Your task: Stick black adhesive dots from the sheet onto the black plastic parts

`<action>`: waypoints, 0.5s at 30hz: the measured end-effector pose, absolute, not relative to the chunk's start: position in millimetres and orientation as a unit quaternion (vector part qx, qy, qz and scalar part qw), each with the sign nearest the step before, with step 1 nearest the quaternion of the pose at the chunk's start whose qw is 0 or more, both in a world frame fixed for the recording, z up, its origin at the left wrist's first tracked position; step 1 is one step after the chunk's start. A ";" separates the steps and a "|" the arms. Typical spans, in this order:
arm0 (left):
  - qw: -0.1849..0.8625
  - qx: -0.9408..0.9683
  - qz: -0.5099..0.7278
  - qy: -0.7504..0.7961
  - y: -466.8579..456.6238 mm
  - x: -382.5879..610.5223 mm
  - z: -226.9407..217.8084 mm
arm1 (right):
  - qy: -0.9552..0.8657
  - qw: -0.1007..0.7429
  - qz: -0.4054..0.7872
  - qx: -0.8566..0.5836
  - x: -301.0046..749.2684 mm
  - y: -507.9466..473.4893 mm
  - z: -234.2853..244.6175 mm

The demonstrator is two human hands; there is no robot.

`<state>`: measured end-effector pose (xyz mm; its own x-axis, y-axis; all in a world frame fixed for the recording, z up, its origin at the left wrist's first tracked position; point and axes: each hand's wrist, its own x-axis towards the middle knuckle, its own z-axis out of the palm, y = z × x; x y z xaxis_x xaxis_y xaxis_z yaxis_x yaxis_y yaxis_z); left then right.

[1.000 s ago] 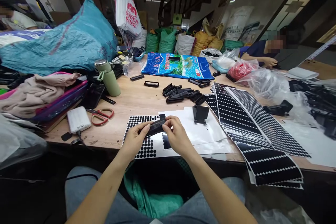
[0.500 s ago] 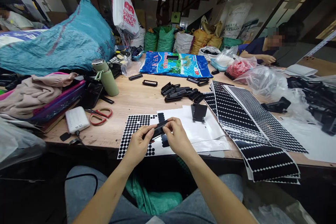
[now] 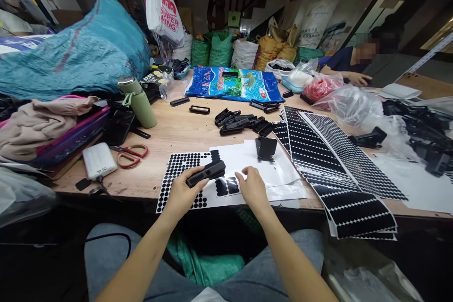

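My left hand grips one end of a long black plastic part, held just above a white sheet of round black stickers. My right hand has come off the part and hovers with loosely curled fingers over the white backing sheet, beside a few oval black stickers. Nothing shows in the right hand. A single black part stands upright on the sheet beyond it.
A pile of black parts lies mid-table. Overlapping black sticker sheets fan out to the right. Red scissors, a white power bank and a green bottle sit left. Another person works at the far right.
My right hand let go of the black part and moved right and down toward the sheet. My left hand still holds the part, now tilted up at its right end.
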<state>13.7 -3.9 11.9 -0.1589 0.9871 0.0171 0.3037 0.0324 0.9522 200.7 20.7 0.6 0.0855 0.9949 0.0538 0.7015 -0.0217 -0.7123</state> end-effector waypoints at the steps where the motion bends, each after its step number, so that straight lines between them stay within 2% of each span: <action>1: 0.381 0.527 0.450 0.612 -2.1 12.6 9.6 | -0.641 0.262 0.223 -0.686 204.9 20.2 -6.0; 4: 0.394 0.539 0.439 0.601 3.4 13.6 2.9 | -0.659 0.203 0.193 -0.698 205.3 18.8 -19.9; 7: 0.398 0.531 0.444 0.602 8.6 17.3 -3.8 | -0.661 0.219 0.178 -0.696 195.2 22.6 -24.6; 15: 0.400 0.528 0.443 0.604 12.0 15.2 -8.3 | -0.635 0.243 0.245 -0.691 189.0 35.0 -28.5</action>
<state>15.2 12.0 -8.3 -0.1230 0.9923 -0.0149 0.2840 0.0496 0.9576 189.0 35.0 -28.5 0.0726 0.9969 -0.0300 0.7595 -0.0747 -0.6462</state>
